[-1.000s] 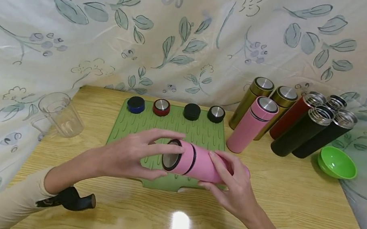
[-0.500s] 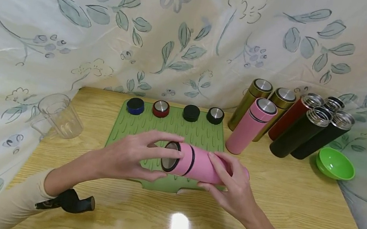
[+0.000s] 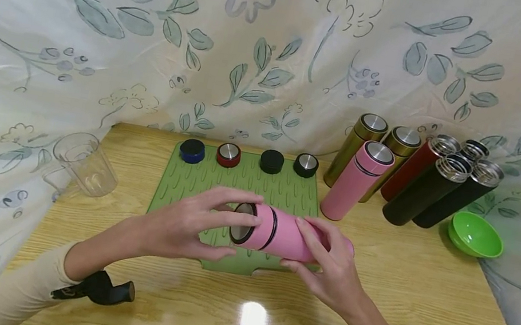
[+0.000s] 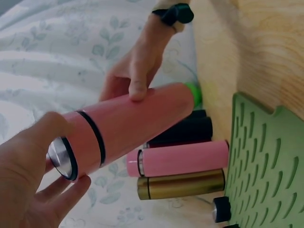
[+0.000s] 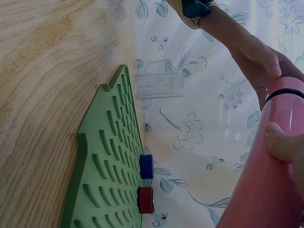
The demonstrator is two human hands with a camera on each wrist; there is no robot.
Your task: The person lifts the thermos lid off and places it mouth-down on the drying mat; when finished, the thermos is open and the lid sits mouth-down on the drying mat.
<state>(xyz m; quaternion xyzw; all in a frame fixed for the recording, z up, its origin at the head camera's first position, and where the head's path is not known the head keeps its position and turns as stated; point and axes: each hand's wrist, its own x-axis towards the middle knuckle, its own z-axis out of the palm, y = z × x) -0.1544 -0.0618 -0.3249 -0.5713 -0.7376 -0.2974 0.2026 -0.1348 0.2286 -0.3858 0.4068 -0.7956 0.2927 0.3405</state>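
Lying nearly level above the mat (image 3: 247, 180), the held bottle (image 3: 291, 238) is supported by both hands, its steel-topped cap (image 3: 263, 227) turned toward the left and a dark band visible between cap and body. The cap is clasped by the left hand (image 3: 187, 219), whose thumb and fingers are clamped on its sides, with the fingers spread apart from one another. The body is gripped by the right hand (image 3: 332, 262), thumb and fingers closed on opposite sides. Along the mat's far edge are set, from left to right, a blue lid (image 3: 192, 151), a red lid (image 3: 228, 154) and two black lids (image 3: 272, 161). To the right, a second pink bottle (image 3: 352, 184) is placed before two gold bottles (image 3: 353, 153); beside these are grouped a red bottle (image 3: 412, 175) and dark bottles (image 3: 425, 191), open-mouthed, near a green bowl (image 3: 473, 246). A clear jug (image 3: 93, 174) is seen at the left.
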